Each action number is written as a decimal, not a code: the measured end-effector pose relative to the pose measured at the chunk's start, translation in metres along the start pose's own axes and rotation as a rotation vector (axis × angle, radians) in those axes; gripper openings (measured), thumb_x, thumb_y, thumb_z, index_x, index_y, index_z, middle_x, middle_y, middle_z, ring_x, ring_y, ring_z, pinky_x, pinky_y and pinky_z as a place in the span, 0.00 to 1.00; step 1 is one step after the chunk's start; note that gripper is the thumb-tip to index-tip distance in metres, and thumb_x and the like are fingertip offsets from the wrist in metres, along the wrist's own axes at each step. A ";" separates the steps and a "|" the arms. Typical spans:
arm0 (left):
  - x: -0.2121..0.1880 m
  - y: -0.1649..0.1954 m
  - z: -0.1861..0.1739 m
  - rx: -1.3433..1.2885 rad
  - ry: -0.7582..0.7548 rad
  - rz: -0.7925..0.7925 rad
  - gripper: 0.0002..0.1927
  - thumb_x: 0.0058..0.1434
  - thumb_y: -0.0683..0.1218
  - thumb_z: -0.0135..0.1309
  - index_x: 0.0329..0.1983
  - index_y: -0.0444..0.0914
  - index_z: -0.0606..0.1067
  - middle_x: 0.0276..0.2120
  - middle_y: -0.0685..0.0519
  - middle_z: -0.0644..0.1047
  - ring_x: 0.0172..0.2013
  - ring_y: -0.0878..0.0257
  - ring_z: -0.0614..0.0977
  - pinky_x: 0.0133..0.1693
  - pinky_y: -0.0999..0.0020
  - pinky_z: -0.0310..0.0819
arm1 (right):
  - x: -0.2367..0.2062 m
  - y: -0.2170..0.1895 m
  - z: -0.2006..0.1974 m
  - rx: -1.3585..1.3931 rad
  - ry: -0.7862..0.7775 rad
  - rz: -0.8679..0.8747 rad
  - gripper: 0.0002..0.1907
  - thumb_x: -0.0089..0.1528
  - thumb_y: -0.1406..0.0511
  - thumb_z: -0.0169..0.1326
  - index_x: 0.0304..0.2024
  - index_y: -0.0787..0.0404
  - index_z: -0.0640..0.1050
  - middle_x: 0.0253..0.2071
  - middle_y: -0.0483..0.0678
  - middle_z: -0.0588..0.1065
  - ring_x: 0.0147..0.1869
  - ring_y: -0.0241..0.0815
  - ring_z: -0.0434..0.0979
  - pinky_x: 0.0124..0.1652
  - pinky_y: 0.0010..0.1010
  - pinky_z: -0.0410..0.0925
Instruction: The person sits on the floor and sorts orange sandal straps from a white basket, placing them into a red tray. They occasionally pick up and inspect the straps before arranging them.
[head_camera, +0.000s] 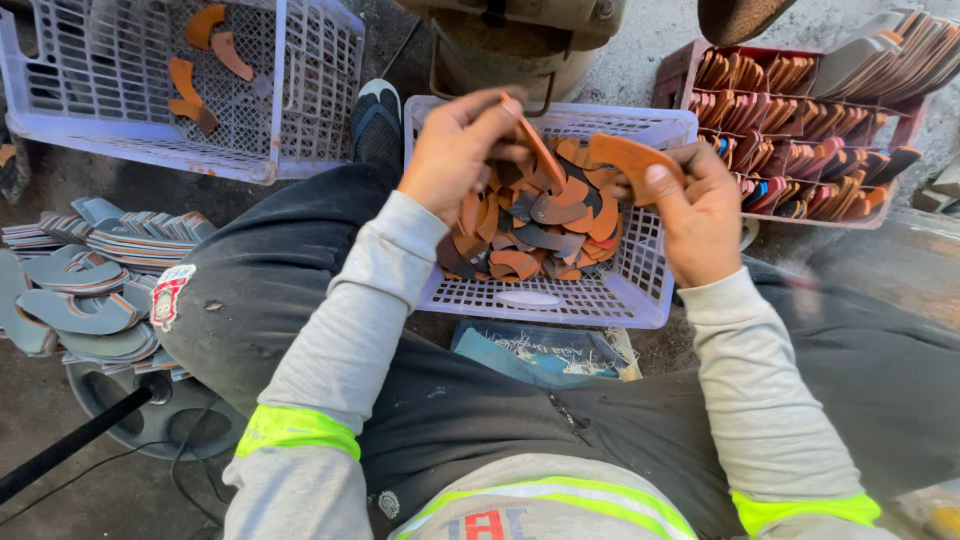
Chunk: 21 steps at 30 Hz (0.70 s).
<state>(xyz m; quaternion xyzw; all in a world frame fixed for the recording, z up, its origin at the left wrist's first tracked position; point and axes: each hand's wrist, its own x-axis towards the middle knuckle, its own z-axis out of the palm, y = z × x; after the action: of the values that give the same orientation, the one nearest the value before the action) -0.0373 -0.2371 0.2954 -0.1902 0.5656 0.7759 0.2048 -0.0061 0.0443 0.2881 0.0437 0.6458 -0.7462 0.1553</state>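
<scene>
My left hand (455, 150) grips a thin curved brown leather piece (541, 152) edge-on above a lilac plastic basket (600, 300). My right hand (700, 220) holds a flat orange-brown leather piece (630, 158) over the same basket. A heap of several brown, orange and grey cut leather pieces (545, 235) lies in the basket between my hands. The basket rests in front of my knees, beside my dark trouser leg.
A second lilac basket (300, 120) with a few orange pieces stands at upper left. Stacks of grey shoe soles (90, 290) lie on the floor at left. A red crate (680, 75) of sorted coloured pieces sits at upper right. A shoe (378, 120) shows between the baskets.
</scene>
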 end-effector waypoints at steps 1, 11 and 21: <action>-0.002 0.008 -0.006 -0.013 -0.005 0.034 0.22 0.68 0.47 0.53 0.62 0.32 0.74 0.41 0.51 0.84 0.33 0.70 0.86 0.18 0.83 0.61 | 0.002 -0.001 -0.005 0.034 0.007 0.011 0.06 0.74 0.69 0.50 0.51 0.67 0.70 0.50 0.52 0.79 0.48 0.40 0.81 0.52 0.35 0.77; -0.035 0.060 -0.044 -0.129 -0.026 0.241 0.21 0.74 0.46 0.50 0.65 0.30 0.71 0.41 0.46 0.84 0.37 0.67 0.86 0.22 0.81 0.65 | 0.012 0.066 -0.020 -1.274 -0.261 -0.145 0.19 0.59 0.63 0.60 0.49 0.67 0.78 0.42 0.64 0.77 0.46 0.64 0.78 0.48 0.50 0.70; -0.038 0.060 -0.062 -0.160 0.008 0.220 0.20 0.74 0.46 0.50 0.65 0.30 0.72 0.42 0.46 0.84 0.37 0.69 0.85 0.22 0.82 0.64 | 0.044 0.211 0.132 -0.970 -0.400 0.169 0.18 0.64 0.57 0.58 0.48 0.65 0.78 0.47 0.62 0.77 0.54 0.63 0.77 0.54 0.49 0.69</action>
<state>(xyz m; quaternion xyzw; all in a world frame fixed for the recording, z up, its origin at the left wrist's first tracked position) -0.0333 -0.3171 0.3459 -0.1457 0.5202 0.8355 0.1004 0.0307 -0.1172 0.0972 -0.1246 0.8688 -0.3404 0.3373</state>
